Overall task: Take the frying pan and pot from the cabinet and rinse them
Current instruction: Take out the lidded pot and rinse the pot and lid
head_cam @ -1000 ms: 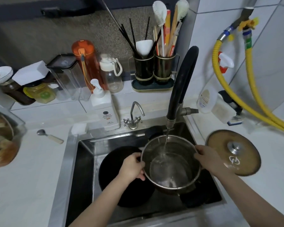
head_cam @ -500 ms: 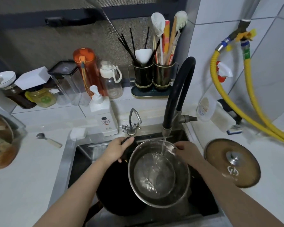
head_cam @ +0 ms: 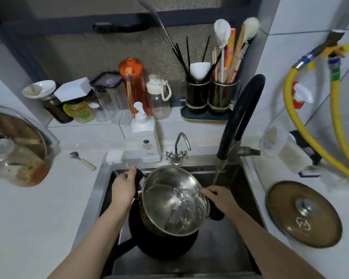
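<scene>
A steel pot is held tilted over the sink, its mouth facing me, with water sloshing toward its lower right side. My left hand grips its black left handle. My right hand grips its right handle. Under the pot the black frying pan lies in the sink, its handle pointing lower left. Water runs from the black faucet and falls just right of the pot's rim, near my right hand.
The pot's brown glass lid lies on the counter to the right. A soap dispenser, a small tap and a utensil holder stand behind the sink. A spoon and a jar are at left. Yellow hoses hang at right.
I have tipped the pot further and shifted it left, out from under the faucet stream. The water inside now swirls to the lower side. Both hands keep hold of the handles.
</scene>
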Available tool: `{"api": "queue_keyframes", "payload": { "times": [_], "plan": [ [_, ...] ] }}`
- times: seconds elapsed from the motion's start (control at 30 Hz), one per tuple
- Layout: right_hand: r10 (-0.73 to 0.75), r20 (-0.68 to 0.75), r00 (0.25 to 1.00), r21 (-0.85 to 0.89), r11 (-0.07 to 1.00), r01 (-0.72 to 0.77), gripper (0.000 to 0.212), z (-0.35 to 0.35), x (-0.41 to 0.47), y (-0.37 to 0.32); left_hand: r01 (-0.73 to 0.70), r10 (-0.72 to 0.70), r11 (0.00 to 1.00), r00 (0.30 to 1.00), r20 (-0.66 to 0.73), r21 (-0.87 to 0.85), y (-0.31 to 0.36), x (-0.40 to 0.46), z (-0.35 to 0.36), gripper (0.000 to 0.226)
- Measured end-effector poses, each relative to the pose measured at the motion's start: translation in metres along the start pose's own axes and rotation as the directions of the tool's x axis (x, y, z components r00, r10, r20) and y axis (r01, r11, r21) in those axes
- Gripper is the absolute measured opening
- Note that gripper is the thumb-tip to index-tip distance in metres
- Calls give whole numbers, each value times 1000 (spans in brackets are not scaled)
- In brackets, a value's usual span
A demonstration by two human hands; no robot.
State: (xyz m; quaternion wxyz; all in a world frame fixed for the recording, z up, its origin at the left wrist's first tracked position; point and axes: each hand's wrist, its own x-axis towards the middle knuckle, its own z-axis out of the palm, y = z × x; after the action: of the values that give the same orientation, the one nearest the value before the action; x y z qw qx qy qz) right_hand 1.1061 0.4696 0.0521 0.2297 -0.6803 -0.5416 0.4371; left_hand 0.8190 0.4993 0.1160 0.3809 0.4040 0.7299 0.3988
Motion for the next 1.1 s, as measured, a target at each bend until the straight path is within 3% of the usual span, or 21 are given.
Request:
{"api": "queue_keyframes", "payload": {
  "times": [0.07, 0.17, 0.23, 0.37, 0.47, 0.63, 0.93, 1.1],
  "plan": [
    [44, -21, 999, 85, 995, -42, 20, -3, 2, -2, -16, 14, 999, 997, -70, -31, 0, 1, -3, 58],
    [154, -72, 985, 351, 929, -120, 25, -9, 0, -3, -20, 11, 997, 995, -102, -78, -3, -1, -3, 59],
    [212, -100, 972, 493, 859, -137, 25, -18, -6, -4, 24, -32, 984, 999, -42, -174, -8, -2, 0, 60],
    [262, -199, 944, 589, 802, -98, 12, -41, -23, -13, 222, -206, 942, 975, 89, -252, -28, -7, 10, 51],
    [347, -228, 910, 693, 714, -99, 6, -58, -35, -14, 304, -261, 932, 940, 219, -195, -40, -17, 24, 47],
    [395, -236, 888, 851, 525, -7, 15, -84, -67, -14, 370, -304, 922, 874, 378, -113, -50, -28, 58, 32],
    [313, -286, 906, 921, 349, 170, 47, -106, -120, -18, 241, -184, 970, 770, 611, -13, -46, -50, 114, 74],
    [283, -364, 887, 897, 364, 252, 31, -126, -146, -31, -21, -68, 988, 828, 557, 151, -26, -63, 147, 59]
  ]
}}
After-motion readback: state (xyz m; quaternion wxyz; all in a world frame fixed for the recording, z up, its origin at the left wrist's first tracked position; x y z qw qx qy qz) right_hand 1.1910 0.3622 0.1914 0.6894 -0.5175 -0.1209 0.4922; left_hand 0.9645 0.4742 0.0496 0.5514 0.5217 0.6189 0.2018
